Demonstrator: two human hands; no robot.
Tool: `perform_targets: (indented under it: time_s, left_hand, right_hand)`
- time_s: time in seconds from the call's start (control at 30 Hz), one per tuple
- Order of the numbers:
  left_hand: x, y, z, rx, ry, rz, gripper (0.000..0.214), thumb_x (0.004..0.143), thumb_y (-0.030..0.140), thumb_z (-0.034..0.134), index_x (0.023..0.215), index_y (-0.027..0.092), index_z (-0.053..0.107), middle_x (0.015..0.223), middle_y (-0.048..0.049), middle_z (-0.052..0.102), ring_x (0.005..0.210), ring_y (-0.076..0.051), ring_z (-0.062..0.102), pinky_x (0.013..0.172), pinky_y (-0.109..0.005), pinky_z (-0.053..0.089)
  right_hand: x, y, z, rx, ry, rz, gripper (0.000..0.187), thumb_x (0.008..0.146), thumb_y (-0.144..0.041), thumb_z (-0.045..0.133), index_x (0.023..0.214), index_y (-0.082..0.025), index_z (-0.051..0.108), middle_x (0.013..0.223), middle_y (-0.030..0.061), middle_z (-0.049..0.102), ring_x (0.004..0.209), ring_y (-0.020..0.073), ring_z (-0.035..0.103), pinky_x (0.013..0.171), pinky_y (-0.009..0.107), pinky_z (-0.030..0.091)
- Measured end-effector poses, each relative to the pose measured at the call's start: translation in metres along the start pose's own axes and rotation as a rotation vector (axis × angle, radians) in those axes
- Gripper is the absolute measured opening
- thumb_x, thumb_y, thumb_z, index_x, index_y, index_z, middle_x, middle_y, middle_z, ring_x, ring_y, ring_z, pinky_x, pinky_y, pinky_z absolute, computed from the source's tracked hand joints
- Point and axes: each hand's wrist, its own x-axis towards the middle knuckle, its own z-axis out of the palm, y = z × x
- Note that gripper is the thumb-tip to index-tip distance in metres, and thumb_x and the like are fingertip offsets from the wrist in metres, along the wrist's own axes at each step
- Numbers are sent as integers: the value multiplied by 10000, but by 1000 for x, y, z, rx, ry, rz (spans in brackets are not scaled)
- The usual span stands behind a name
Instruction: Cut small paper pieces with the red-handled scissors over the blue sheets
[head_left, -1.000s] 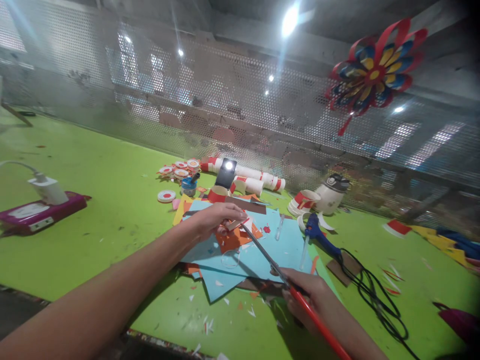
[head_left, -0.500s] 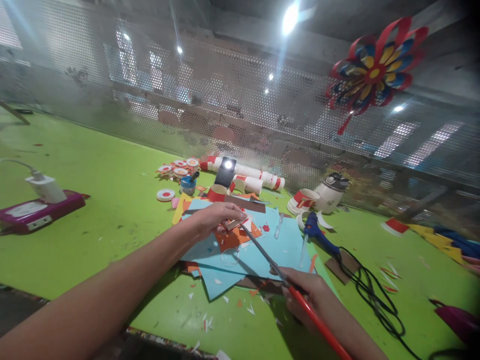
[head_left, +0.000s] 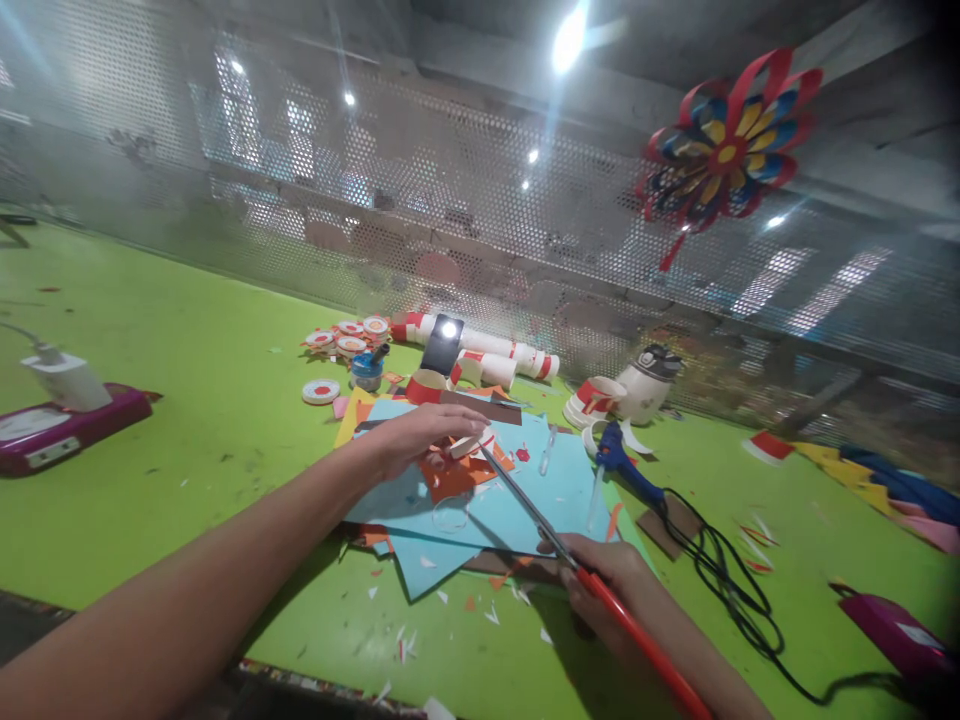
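My left hand reaches in over a pile of coloured paper, its fingers pinching a small pale paper piece. From the lower right, my right hand grips a long tool with a slim metal front and a red handle. The tool's tip meets the paper piece at the left fingertips. Beneath both hands lies light blue paper, with an orange sheet on top of it. A clear ring-shaped piece rests on the blue paper. Part of the paper piece is hidden by my left fingers.
A blue glue gun trails a black cable. Paper cups, a white tube, a lit lamp, decorated discs and a blue jar stand behind. A purple power strip lies left; paper scraps litter the front.
The view has shifted slightly, so things sit a little further left. My left fingers and the paper piece have tilted slightly; both hands keep their holds.
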Motion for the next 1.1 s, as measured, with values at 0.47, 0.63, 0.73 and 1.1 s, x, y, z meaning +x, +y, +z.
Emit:
perform_targets:
  time_s: [0.47, 0.63, 0.73, 1.1]
  left_hand:
    - [-22, 22, -19, 99, -400, 93, 584, 665, 229, 735, 1215, 275, 545, 886, -45, 632, 827, -208, 628, 717, -350, 498]
    - [-22, 25, -21, 100, -343, 170, 544, 684, 180, 722, 1189, 226, 526, 903, -35, 637, 816, -167, 627, 743, -326, 481]
    - [-24, 29, -20, 43, -304, 200, 537, 683, 163, 721, 1173, 219, 510, 1001, -69, 635, 899, -200, 638, 757, -345, 487]
    - [-19, 25, 3, -87, -52, 357, 503, 634, 148, 760, 1039, 206, 467, 968, -63, 600, 871, -198, 629, 715, -345, 520]
  right_hand:
    - [-7, -28, -23, 188, -145, -90, 185, 828, -214, 515, 903, -142, 669, 635, -21, 517, 569, 120, 444, 540, 213, 384]
    - [-1, -26, -18, 234, -131, -31, 179, 826, -133, 464, 898, -136, 628, 630, -32, 510, 536, 105, 489, 496, 187, 395]
    - [2, -27, -17, 218, -87, -39, 188, 832, -151, 474, 921, -150, 639, 702, -4, 595, 608, 130, 559, 539, 198, 435]
    - [8, -41, -7, -1, 193, -139, 248, 837, -220, 485, 1038, -185, 627, 897, 74, 675, 803, 229, 608, 708, 331, 477]
